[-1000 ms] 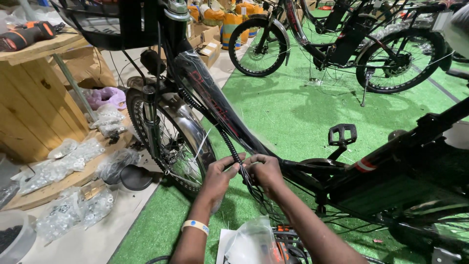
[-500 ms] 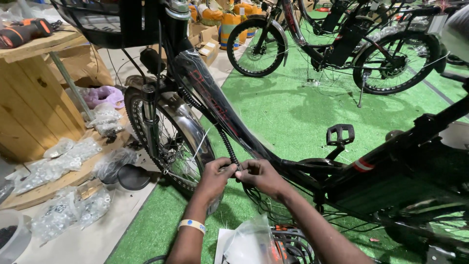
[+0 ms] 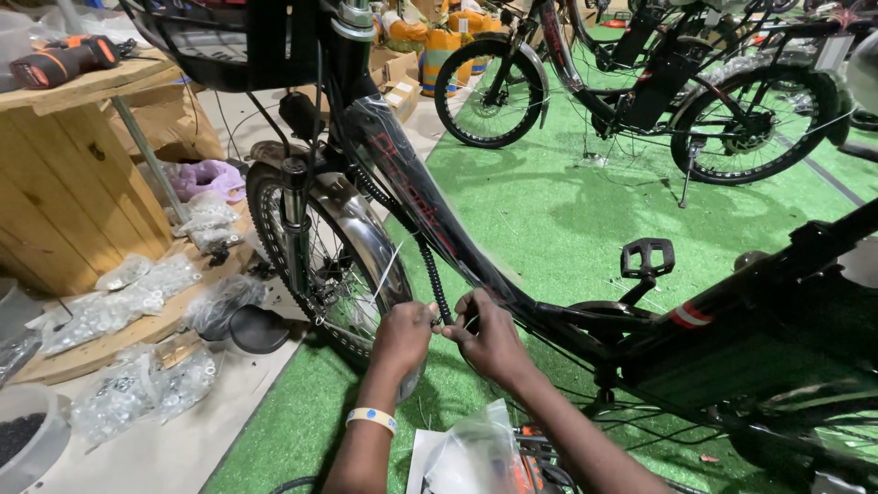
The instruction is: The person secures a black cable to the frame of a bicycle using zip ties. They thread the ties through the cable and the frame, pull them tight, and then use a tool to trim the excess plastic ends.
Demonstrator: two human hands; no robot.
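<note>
Here, the left hand (image 3: 402,337) and the right hand (image 3: 487,340) meet with fingers pinched closed around the lower end of a black spiral-wrapped cable (image 3: 426,265), just under the bicycle's down tube (image 3: 412,197) and beside the front wheel (image 3: 315,265), above the green mat (image 3: 567,210).

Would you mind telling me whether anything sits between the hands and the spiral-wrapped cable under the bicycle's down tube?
Nothing visible does. The left hand and right hand are both at the lower end of the spiral-wrapped cable, fingers meeting around it just below the down tube. The front wheel stands behind the left hand, not in the way.
</note>
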